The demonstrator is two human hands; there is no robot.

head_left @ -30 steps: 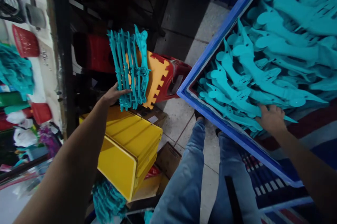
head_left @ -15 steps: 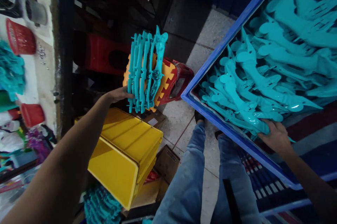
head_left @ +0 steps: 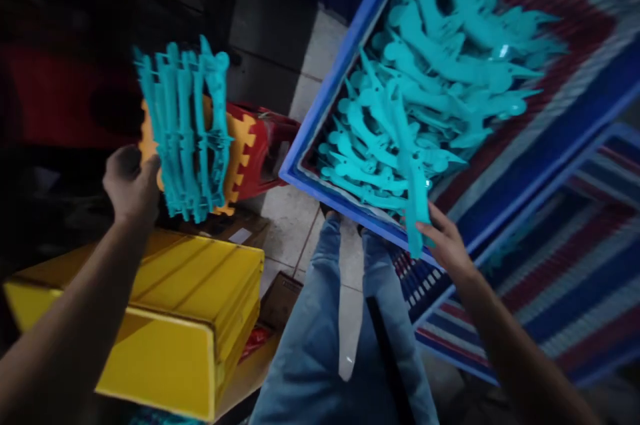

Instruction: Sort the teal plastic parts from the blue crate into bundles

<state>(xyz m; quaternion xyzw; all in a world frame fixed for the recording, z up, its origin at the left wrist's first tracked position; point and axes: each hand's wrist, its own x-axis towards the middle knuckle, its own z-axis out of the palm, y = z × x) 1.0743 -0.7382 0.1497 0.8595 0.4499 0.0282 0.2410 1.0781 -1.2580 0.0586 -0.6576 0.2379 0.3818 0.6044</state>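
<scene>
Between the thumb and fingers of my right hand (head_left: 447,242) is a long turquoise plastic molded part (head_left: 414,192), raised at a tilt over the near edge of the blue crate (head_left: 320,105). Many like pieces (head_left: 435,72) lie heaped in that crate. On the left, a row of turquoise molded parts (head_left: 185,132) stands side by side on an orange foam mat (head_left: 240,152). My left hand (head_left: 131,185) is at the row's left side, thumb and fingers apart; whether the thumb touches the nearest part is unclear.
The foam mat rests on a red plastic stool (head_left: 270,145). A yellow bin (head_left: 170,352) lies at the lower left, with a cardboard box (head_left: 280,302) beside it. A second blue crate with a striped lining (head_left: 555,278) stands at the right. My legs are between them.
My right hand has lifted a turquoise part from the heap. My left hand has moved from the row's lower edge to its left side, fingers spreading. The view has shifted right.
</scene>
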